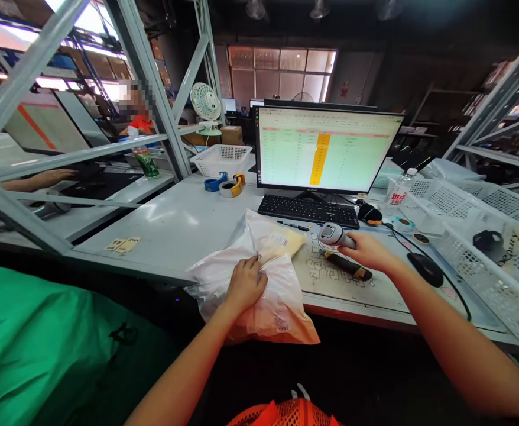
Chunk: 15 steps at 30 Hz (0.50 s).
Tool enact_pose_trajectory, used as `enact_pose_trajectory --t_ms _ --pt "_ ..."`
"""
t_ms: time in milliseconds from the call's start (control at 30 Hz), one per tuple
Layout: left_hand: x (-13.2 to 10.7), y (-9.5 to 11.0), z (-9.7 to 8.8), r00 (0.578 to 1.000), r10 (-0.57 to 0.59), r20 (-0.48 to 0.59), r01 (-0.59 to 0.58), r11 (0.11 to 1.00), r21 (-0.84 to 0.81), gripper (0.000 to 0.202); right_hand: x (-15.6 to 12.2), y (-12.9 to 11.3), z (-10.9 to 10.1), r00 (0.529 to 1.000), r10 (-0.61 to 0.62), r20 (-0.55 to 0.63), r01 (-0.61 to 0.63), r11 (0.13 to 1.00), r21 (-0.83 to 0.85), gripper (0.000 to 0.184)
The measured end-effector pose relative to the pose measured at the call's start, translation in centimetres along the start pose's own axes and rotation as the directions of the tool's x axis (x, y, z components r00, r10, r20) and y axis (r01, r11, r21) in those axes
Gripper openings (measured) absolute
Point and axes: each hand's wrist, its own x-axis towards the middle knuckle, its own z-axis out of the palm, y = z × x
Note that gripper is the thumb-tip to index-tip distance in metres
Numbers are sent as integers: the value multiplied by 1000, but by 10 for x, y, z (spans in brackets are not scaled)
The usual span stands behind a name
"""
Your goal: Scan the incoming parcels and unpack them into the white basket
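Observation:
At the desk's front edge lies a white plastic mailing bag [281, 296], partly hanging over it, with a yellowish packet [291, 241] at its upper side. My left hand [247, 283] rests on the bag, fingers curled and gripping its plastic. A grey barcode scanner [336, 235] is held in my right hand [368, 249], its head turned toward the bag. Just below the scanner, a box cutter [348, 265] with a black and yellow handle lies on the drawn-on desk mat [317, 277]. Behind the bag is a pen [292, 225].
A monitor [326, 151] shows a spreadsheet behind a black keyboard [308, 210]. Right of my hand are a mouse [425, 269] and white baskets [476, 284]. Tape dispensers [232, 187] sit at the back left. A green sack [42, 337] stands left; another person [138, 112] is beyond the frame.

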Motion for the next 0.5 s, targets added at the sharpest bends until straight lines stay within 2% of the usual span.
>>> enact_pose_trajectory --t_ms 100,200,267,367,433,500 --pt "7 -10 -4 1000 16 1 -16 999 -34 31 6 37 21 962 263 -74 -271 955 -125 38" --pt "11 -12 -7 1000 -4 24 5 999 -52 32 1 61 40 908 389 -156 -411 899 -152 41" --pt "14 -9 -7 999 -27 45 29 998 -53 32 -2 67 46 895 410 -174 -436 886 -156 45" --pt "18 -3 -6 993 -97 69 100 994 -39 33 3 61 45 883 406 -236 -446 883 -150 57" --pt "20 0 -5 985 -150 87 153 988 -25 34 16 48 40 887 341 -310 -400 904 -149 59" --pt "22 1 -5 976 -189 111 191 982 -9 36 37 33 35 906 259 -335 -324 934 -154 55"
